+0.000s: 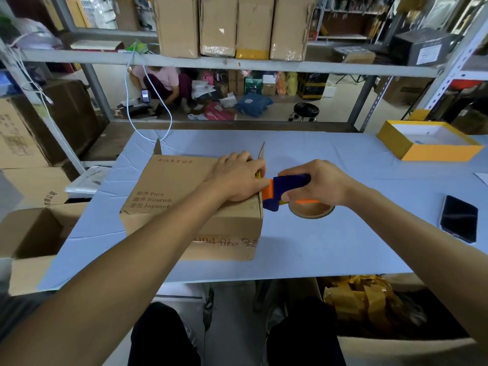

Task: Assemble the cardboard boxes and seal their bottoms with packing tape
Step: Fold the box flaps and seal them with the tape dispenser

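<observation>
A brown cardboard box (169, 196) with printed lettering lies on the blue-covered table (330, 244), two flaps standing up at its far side. My left hand (237, 178) rests on the box's top right edge, fingers pressing down near the corner. My right hand (317, 183) grips the blue handle of a blue and orange tape dispenser (280, 191), whose orange blade end touches the box's right edge beside my left fingers. The tape roll (311, 211) hangs under my right hand.
A dark phone (458, 219) lies at the table's right. A yellow open box (427, 141) sits far right. An open carton (29, 233) stands left of the table, a bin of yellow tape scraps (367, 302) below right. Metal shelving (237, 62) rises behind; a person crouches beyond it.
</observation>
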The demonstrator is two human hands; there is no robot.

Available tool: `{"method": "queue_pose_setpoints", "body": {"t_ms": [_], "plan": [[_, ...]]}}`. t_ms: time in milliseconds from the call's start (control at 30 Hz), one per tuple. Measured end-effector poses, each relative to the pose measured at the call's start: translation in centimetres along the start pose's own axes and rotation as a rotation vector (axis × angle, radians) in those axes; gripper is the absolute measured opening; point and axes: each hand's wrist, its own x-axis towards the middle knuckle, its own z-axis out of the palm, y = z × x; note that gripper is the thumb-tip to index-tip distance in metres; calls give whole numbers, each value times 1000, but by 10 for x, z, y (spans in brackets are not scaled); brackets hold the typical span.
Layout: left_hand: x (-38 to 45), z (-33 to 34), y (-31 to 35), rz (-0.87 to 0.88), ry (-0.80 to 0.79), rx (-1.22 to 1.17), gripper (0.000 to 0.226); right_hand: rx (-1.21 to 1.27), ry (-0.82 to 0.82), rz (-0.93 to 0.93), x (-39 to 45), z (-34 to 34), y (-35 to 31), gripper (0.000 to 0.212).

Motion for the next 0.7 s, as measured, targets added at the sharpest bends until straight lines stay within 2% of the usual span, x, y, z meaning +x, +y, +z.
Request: {"method": "queue_pose_setpoints", "body": {"t_ms": [100, 167, 400, 533, 600, 700], "plan": [[0, 0, 2, 5, 0, 9, 23, 184, -79, 125, 3, -2, -2, 36], [1, -1, 0, -4, -7, 3, 22, 222, -84, 131, 4, -2, -4, 38], [0, -2, 0, -15, -8, 18, 22, -129, -1, -25, 2, -10, -18, 44], [0, -1, -1, -18, -13, 24, 23, -234, 45, -71, -3, -7, -21, 44], [1, -1, -1, -17, -11, 26, 24, -181, 36, -23, -4, -4, -17, 41], [1, -1, 0, -13, -14, 31, 23, 116, -22, 135, -3, 0, -7, 41]]}}
